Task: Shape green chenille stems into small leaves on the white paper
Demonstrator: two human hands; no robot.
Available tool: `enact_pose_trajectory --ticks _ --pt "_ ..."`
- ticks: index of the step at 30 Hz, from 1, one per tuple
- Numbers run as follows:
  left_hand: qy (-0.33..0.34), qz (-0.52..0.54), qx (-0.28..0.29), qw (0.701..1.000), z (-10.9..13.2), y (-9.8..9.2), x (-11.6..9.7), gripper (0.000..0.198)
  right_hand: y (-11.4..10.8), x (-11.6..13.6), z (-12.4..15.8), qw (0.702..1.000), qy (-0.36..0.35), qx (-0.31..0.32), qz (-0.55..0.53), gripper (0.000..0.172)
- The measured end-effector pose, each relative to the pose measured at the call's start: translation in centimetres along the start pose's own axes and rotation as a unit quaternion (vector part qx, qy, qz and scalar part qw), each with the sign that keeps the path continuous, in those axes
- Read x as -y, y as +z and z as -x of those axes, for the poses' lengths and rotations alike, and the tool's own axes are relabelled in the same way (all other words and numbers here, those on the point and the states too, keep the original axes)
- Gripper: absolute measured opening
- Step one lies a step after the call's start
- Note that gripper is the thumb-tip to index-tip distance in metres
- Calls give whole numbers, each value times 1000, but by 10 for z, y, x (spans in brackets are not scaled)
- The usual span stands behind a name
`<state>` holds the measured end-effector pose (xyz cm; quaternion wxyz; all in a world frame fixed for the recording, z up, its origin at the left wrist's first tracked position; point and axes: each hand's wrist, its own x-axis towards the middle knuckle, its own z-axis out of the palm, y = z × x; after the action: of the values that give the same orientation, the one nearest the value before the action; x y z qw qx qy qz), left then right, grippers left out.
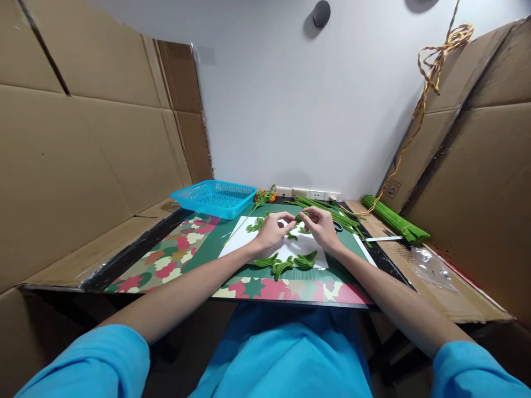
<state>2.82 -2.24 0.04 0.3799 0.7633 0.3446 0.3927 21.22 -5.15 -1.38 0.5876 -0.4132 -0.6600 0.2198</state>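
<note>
My left hand (272,228) and my right hand (320,224) meet over a white sheet (243,239) on the table. Both pinch a green pipe cleaner (299,219) between fingertips, with the fingers curled. Several bent green pipe-cleaner leaves (289,262) lie on the sheet in front of my hands, and a few more (255,224) lie to the left of my left hand.
A blue plastic basket (213,198) sits at the back left. Loose green stems (327,209) and a tied green bundle (394,219) lie at the back right. A flower stem with orange blooms (264,196), scissors, a clear bag (431,266) and cardboard walls surround the patterned table (166,260).
</note>
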Motion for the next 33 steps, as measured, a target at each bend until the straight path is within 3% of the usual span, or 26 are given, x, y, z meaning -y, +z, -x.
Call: enact_pose_trajectory --ticks 4,8,16,21,26,33 --pt "-3 27 -12 1000 1 -1 -1 44 2 -4 0 998 17 49 -41 45" --pt "-25 71 22 997 1 1 -2 47 4 -7 1 997 19 74 6 57" --pt "-85 131 57 986 4 6 -15 45 1 3 2 996 -20 21 81 63" --pt "-123 149 79 978 6 5 -20 44 2 -3 0 987 -59 0 151 63" --pt "-116 143 85 979 8 5 -18 42 2 -10 -1 958 -121 22 258 58" --pt "-106 152 72 980 6 7 -17 41 -4 -6 -2 944 -100 25 315 53"
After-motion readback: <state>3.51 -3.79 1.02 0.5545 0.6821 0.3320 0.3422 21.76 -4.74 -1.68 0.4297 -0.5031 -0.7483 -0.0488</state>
